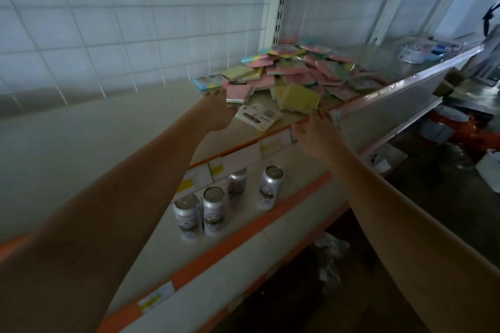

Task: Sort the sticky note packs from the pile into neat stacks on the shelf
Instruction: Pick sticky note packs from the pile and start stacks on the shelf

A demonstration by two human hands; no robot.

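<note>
- Left hand (216, 111): reaching up onto the shelf (173, 119), fingers spread and loose, gripping nothing. Fingertips lie at the near-left edge of a pink pack (239, 92); whether they touch it cannot be told through the blur.
- Right hand (315, 134): at the shelf's front lip, fingers extended and unclenched, tips just at the near edge of a yellow pack (296, 97). No pack held.
- Between the two hands: a pack lying label-side up (258, 116), white printed face showing, flat on the shelf near the front edge.
- Pile of sticky note packs (303, 67): loose heap of pink, yellow and pastel-striped squares, beyond and to the right of both hands, running back toward the shelf upright. Packs lie at mixed angles, many overlapping.
- No neat stacks visible yet; judgement: sorting is at or near its start.
- Key relation: pink pack lies straight ahead of the left fingers, flat, roughly square, so no long axis to favour. Left hand is nearer to it; right hand is nearer to the yellow pack.
- Bare shelf surface left of the pile looks the likely stacking area.
- Lower shelf: four cans (213, 211) standing upright, well apart from the work.
</note>
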